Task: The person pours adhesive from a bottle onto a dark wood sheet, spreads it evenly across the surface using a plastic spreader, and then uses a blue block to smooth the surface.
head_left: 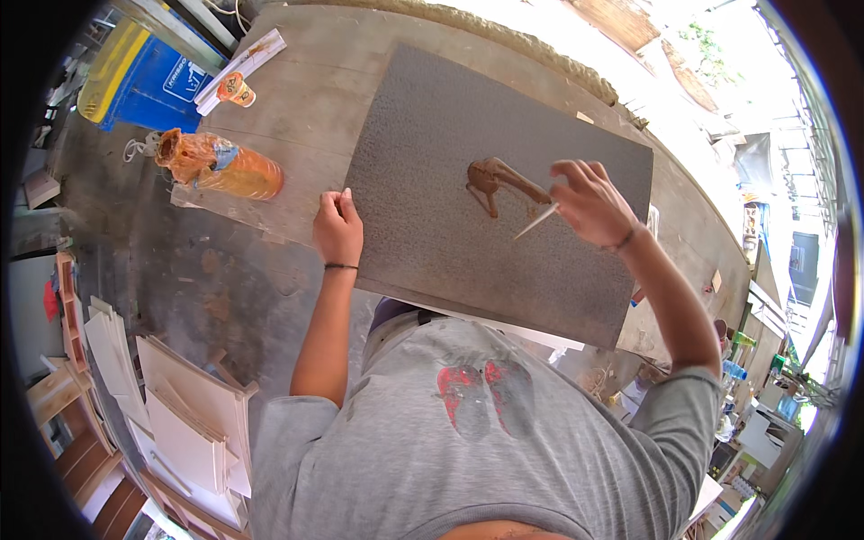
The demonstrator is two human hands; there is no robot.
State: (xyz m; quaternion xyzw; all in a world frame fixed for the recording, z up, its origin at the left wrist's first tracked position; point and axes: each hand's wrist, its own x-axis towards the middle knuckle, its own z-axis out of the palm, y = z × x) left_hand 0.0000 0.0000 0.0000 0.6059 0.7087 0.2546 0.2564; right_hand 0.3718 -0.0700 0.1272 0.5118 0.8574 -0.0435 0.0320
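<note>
- Centrally, a brown, wet-looking, irregular smear [497, 183] lies on the upper face of a dark grey, rectangular, textured panel [432, 117]; one strand loops at its left end, and a band extends toward the right hand [589, 209]
- The right hand is closed on a thin, pale, pointed stick-like tool [537, 220], tip directed down and left, just beside the smear; contact between tip and panel cannot be determined
- The left hand [338, 232] is at the panel's left edge, fingers curled; whether they clamp the edge cannot be determined
- The panel rests over a flat grey-brown work surface [301, 76]
- Left of the panel: an orange-stained, clear cylindrical plastic container [238, 169], a small orange-and-white cup [236, 90], and a blue-and-yellow plastic bin [144, 85]
</note>
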